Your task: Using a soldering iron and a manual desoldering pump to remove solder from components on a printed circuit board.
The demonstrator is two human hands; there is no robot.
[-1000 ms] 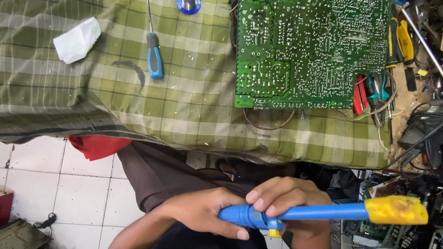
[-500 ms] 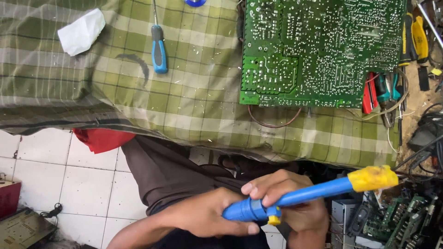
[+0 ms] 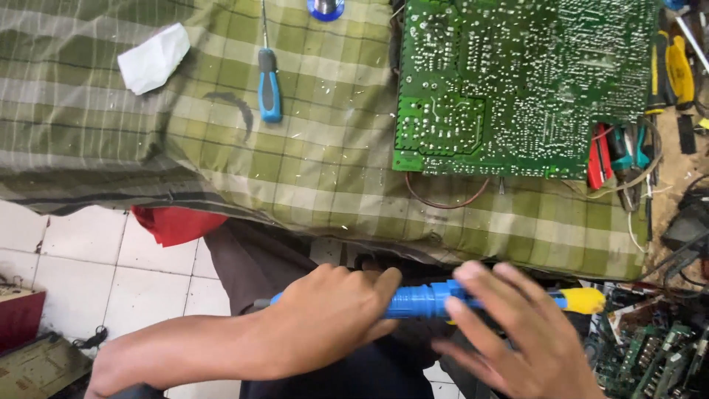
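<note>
1. The green checked cloth point(image 3: 148, 111) covers the work surface across the upper half of the view; its front edge sags from about 9 o'clock down toward 4 o'clock, with a fold hanging over the lap.
2. The green circuit board point(image 3: 517, 81) lies solder side up at 1 o'clock, its lower edge well back from the cloth's front edge, a wire loop showing beneath it. A strip of bare cloth runs between board and edge.
3. White floor tiles point(image 3: 88, 258) show at 8 o'clock, with a red cloth point(image 3: 177, 224) tucked just under the cloth's hem.
4. The left hand point(image 3: 325, 325), at 6 o'clock, is wrapped closed around the ribbed barrel of the blue desoldering pump point(image 3: 421, 301), which lies level below the table edge over the lap.
5. The right hand point(image 3: 509, 332), at 5 o'clock, is blurred, fingers spread loosely over the pump near its yellow end point(image 3: 583, 299); whether it grips cannot be told.
6. Pliers and cutters point(image 3: 620, 148) crowd the board's right edge at 3 o'clock.
7. A blue-handled screwdriver point(image 3: 269, 85) lies at 11 o'clock, open cloth around it.
8. A crumpled white tissue point(image 3: 153, 58) sits at 10 o'clock, well apart from it.
</note>
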